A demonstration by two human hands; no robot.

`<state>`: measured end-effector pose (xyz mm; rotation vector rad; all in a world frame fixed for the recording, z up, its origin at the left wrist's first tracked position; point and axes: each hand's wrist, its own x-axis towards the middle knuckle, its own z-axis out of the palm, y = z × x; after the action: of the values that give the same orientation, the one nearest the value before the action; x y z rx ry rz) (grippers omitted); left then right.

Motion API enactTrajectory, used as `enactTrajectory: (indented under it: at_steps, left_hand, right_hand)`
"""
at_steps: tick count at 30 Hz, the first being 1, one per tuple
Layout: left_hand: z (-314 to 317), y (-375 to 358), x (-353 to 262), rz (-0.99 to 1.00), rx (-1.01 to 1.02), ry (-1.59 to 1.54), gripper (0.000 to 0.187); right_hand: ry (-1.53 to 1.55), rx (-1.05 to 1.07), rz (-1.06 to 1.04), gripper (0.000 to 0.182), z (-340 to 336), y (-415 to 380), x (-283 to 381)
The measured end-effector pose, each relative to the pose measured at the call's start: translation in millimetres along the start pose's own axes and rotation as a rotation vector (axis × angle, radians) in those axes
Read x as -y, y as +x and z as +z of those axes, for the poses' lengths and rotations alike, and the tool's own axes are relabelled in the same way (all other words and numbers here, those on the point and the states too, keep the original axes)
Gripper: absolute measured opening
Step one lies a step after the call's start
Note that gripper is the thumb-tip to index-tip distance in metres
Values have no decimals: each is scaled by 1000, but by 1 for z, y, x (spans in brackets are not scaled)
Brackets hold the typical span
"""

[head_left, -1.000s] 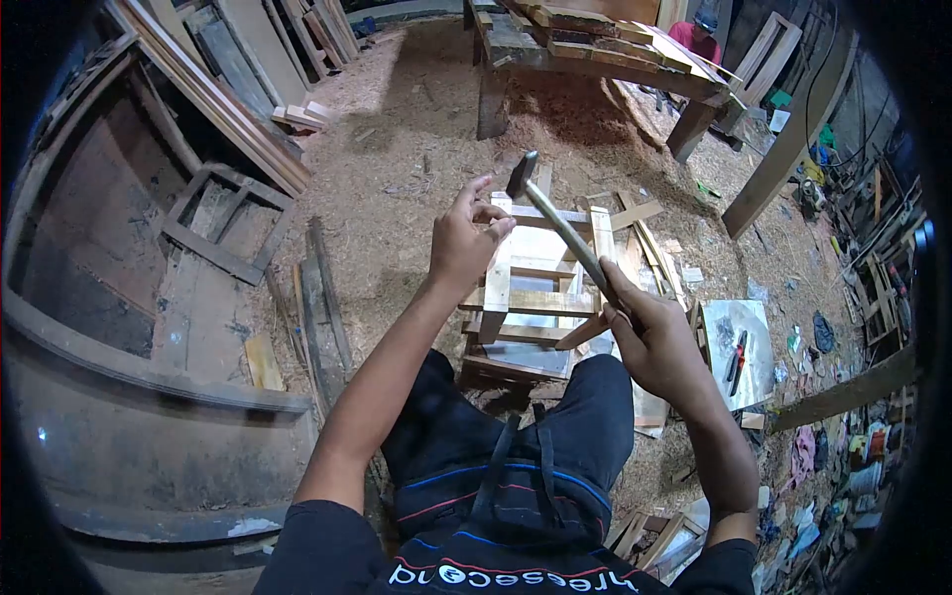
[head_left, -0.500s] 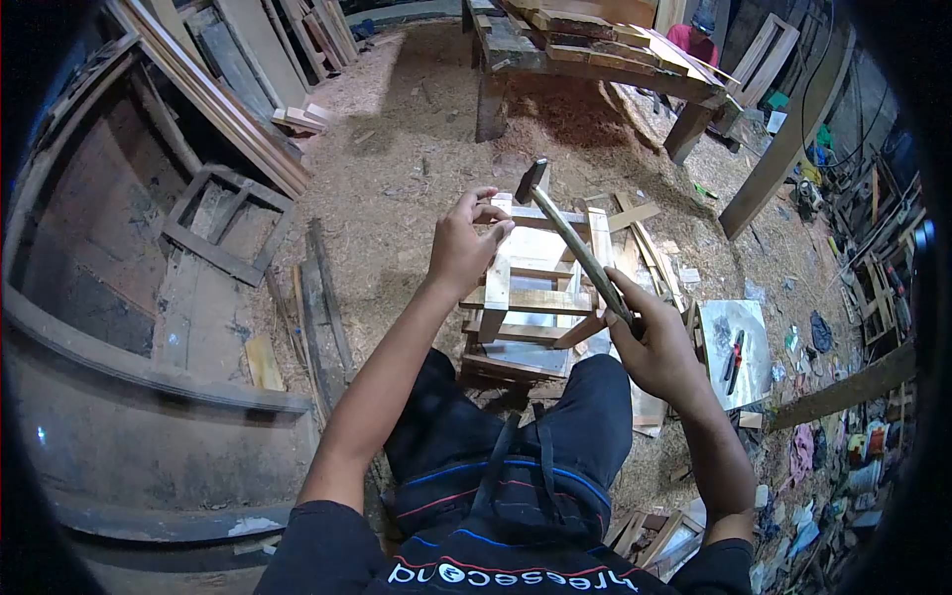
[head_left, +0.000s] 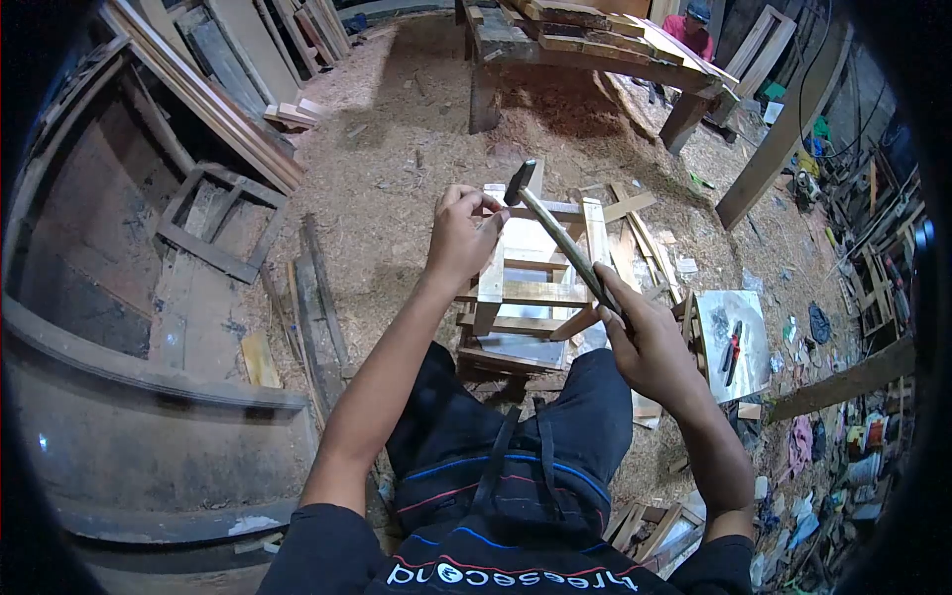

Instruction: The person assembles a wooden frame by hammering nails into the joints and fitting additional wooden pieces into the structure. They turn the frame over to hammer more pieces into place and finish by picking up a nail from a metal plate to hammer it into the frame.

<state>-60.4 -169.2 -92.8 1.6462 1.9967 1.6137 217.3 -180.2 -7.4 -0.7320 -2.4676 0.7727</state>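
A small wooden frame (head_left: pixel 545 292) of pale slats stands in front of my knees. My right hand (head_left: pixel 645 342) is closed round the lower handle of a hammer (head_left: pixel 560 236), whose dark head is above the frame's far left corner. Beside that head, my left hand (head_left: pixel 464 228) is at the frame's far left end, thumb and fingertips pinched together. Whatever those fingertips hold, if anything, is too small to make out.
A workbench (head_left: pixel 605 61) stacked with boards stands ahead, with a person (head_left: pixel 691 32) behind it. Red-handled pliers (head_left: pixel 733 355) lie on a pale board (head_left: pixel 751 312) at right. An old frame (head_left: pixel 223 223) lies at left. A post (head_left: pixel 783 129) slants at the right.
The hammer head has come down slightly and left, closer to my left fingertips. My left hand's fingers have drawn together. The view has shifted slightly.
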Motion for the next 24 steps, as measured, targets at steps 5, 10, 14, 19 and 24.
enactTrajectory:
  at_steps: [5, 10, 14, 19, 24]
  left_hand:
    - [-1, -3, 2, 38, -18, -21, 16]
    - [-2, -3, -2, 5, -14, 12, 15]
    - [2, -2, 6, 18, -13, -49, 16]
    - [3, -2, 3, 15, -18, -51, 16]
    - [2, -1, 3, -24, -17, -62, 17]
  right_hand:
    - [-50, -17, -53, 54, 3, 2, -5]
    - [-115, 12, -5, 56, 0, -1, -4]
    - [-37, -31, -21, 59, -1, 0, -6]
    - [-120, -20, -36, 56, 0, -2, -7]
    - [-132, -30, -51, 58, 1, -2, -6]
